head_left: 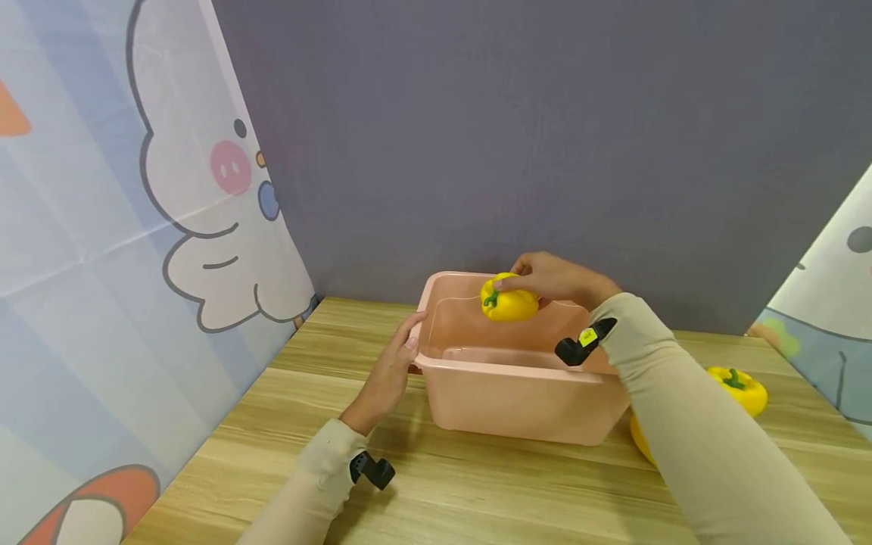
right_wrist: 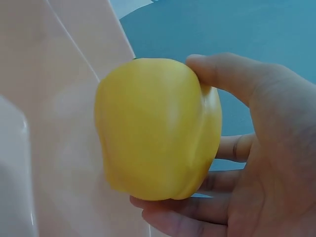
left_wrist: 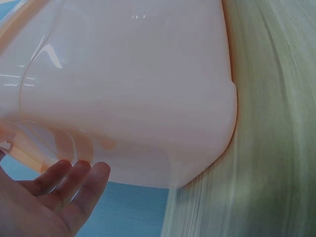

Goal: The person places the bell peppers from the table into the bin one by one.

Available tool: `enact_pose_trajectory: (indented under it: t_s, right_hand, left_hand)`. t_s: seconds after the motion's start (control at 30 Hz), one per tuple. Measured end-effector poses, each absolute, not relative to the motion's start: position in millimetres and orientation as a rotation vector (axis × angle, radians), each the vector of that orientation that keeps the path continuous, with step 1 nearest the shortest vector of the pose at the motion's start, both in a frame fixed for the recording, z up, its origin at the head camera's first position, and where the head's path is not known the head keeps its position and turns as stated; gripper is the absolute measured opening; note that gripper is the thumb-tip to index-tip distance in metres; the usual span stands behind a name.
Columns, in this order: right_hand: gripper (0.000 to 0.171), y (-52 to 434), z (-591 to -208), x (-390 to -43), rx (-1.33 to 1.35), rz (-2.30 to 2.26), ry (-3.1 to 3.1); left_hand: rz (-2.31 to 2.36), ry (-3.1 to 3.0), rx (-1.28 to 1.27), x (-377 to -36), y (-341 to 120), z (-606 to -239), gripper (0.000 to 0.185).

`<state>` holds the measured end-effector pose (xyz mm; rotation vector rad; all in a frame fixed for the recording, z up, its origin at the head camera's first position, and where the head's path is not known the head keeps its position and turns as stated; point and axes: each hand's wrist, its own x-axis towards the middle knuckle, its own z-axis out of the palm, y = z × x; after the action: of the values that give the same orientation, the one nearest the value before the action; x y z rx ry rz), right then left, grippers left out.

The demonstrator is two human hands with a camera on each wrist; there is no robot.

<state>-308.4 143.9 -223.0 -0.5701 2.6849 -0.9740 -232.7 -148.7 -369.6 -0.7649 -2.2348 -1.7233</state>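
Observation:
A yellow bell pepper (head_left: 511, 304) with a green stem is held by my right hand (head_left: 555, 278) above the inside of the pink plastic bin (head_left: 514, 405). In the right wrist view, thumb and fingers grip the yellow bell pepper (right_wrist: 153, 131) from opposite sides, and the bin's wall shows behind it. My left hand (head_left: 390, 371) holds the bin's left rim. From the left wrist view, fingers of the left hand (left_wrist: 54, 197) lie against the bin's outer side below the rim; the thumb is out of sight there.
Right of the bin, another yellow bell pepper (head_left: 742, 390) sits on the wood-grain table (head_left: 490, 492). A further yellow thing (head_left: 641, 440) is partly hidden by the right sleeve. A dark grey panel (head_left: 545, 136) stands behind, with a cartoon-printed sheet (head_left: 75, 303) at left.

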Motion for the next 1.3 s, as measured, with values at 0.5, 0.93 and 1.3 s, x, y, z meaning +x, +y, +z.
enact_pose_trajectory:
  t_s: [0.5, 0.93, 1.3]
  right_hand:
    - [0.046, 132.3, -222.1, -309.2, -0.579, -1.021, 2.785]
    - [0.049, 153.3, -214.0, -300.4, -0.605, -1.174, 2.729]
    - [0.049, 197.3, -204.2, -278.5, -0.588, -1.272, 2.744]
  left_hand:
    - [-1.751, -2.212, -0.767, -232.7, -150.0, -368.8, 0.052]
    - [-1.721, -2.249, -0.74, -230.5, -151.7, -370.2, 0.051]
    - [-1.73, -2.236, -0.722, -229.9, -154.2, -369.3, 0.051]
